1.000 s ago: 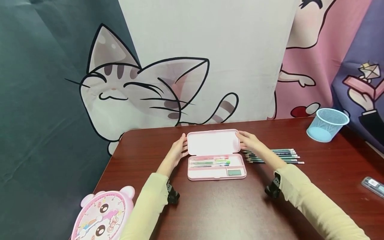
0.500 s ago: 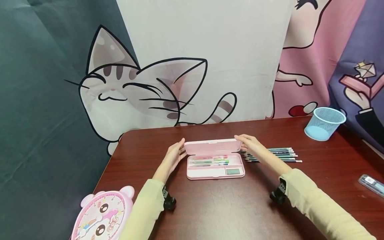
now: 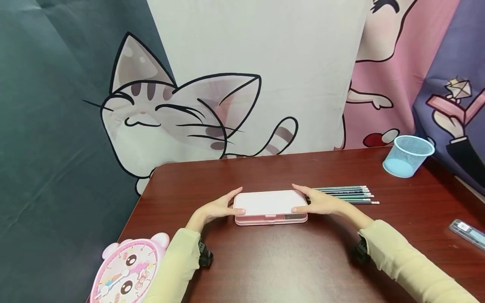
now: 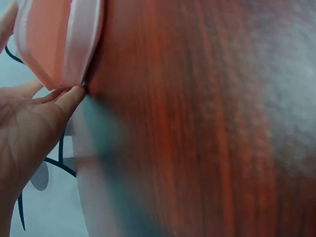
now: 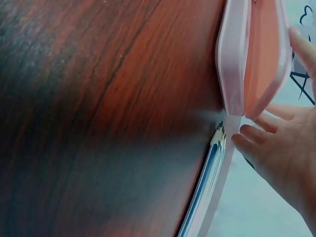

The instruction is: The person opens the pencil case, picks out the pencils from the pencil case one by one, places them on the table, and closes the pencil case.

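A pink pencil case (image 3: 251, 220) lies in the middle of the table, its pale lid (image 3: 269, 202) tilted almost fully down with a gap along the front. My left hand (image 3: 216, 208) holds the left end, thumb on the lid and fingertips at the end wall. At the opposite end my right hand (image 3: 322, 203) holds the lid the same way, thumb on top. Through the gap shows part of a dark green block (image 3: 294, 216); the pens inside are hidden. Both wrist views show the lid (image 4: 47, 34) raised at an angle above the base (image 5: 232, 64).
Several pencils (image 3: 356, 196) lie side by side just right of the case, partly behind my right hand. A light blue mesh pen holder (image 3: 407, 158) stands at the back right. A small clear case (image 3: 467, 232) lies at the right edge, and a pink clock (image 3: 126, 271) front left.
The lid has swung from upright down toward me over the base, covering the pens. Both hands have come down with it, their thumbs now on the lid's upper face.
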The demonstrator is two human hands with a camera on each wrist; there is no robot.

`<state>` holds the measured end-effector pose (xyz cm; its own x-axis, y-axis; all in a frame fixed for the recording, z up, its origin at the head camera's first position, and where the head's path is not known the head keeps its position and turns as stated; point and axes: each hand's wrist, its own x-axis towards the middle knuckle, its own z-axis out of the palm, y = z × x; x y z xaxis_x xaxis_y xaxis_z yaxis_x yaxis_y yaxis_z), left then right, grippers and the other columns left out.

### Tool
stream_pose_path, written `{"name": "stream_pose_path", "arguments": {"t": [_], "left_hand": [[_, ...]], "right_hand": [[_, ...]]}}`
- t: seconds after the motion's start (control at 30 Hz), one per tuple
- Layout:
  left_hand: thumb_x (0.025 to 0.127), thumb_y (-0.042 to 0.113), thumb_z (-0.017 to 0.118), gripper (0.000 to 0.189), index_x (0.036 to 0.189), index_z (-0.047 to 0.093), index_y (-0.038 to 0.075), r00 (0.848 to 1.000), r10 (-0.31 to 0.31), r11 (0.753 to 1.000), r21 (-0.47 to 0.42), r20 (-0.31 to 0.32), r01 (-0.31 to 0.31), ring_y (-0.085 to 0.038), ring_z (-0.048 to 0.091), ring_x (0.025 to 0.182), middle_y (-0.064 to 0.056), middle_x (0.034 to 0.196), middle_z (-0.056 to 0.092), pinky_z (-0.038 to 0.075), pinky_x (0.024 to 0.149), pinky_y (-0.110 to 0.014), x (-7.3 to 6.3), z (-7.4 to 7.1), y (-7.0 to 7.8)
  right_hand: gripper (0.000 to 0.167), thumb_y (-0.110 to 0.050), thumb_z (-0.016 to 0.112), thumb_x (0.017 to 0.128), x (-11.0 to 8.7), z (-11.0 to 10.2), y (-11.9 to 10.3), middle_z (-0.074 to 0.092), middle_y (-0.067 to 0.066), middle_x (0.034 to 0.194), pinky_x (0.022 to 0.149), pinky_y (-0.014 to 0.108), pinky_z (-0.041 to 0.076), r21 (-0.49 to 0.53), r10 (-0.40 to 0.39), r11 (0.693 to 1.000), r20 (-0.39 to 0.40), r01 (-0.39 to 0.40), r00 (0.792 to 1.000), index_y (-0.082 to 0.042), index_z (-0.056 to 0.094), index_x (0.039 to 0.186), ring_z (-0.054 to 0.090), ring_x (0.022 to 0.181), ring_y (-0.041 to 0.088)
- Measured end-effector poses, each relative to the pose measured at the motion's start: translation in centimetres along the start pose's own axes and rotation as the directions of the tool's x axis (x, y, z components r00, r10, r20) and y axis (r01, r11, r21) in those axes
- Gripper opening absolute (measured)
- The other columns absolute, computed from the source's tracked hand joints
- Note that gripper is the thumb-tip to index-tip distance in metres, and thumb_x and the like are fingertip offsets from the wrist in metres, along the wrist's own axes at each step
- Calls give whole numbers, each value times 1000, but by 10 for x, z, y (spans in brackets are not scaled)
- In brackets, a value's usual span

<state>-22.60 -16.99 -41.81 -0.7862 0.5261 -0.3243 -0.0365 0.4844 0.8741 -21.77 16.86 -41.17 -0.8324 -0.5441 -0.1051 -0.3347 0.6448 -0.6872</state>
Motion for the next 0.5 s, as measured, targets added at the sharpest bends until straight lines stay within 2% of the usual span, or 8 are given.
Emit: {"name": "stream_pose_path", "arguments": {"t": [0.13,0.27,0.5], "left_hand": [[77,23,73,95,148,11,14,999,19,997,71,32,-21,-25,16,141,-10,154,12,21,113,-44,-2,3,-2],[75,23,75,97,148,11,12,999,34,991,129,41,-39,-25,17,141,-11,153,15,22,113,-44,-4,4,-3],[75,26,75,96,147,13,11,997,58,972,223,52,-68,-25,20,139,-11,151,20,21,113,-46,-6,5,0]], "right_hand": [[95,-45,70,76,-1,5,-3,30,26,144,105,56,28,-97,-43,994,16,45,999,6,24,141,31,132,40],[95,-46,69,76,-3,7,-9,30,28,143,104,56,28,-188,-69,979,54,78,996,10,25,139,31,132,42],[95,-49,68,75,-2,5,-23,32,27,143,103,54,32,-318,14,948,105,20,994,8,28,139,35,129,40]]}}
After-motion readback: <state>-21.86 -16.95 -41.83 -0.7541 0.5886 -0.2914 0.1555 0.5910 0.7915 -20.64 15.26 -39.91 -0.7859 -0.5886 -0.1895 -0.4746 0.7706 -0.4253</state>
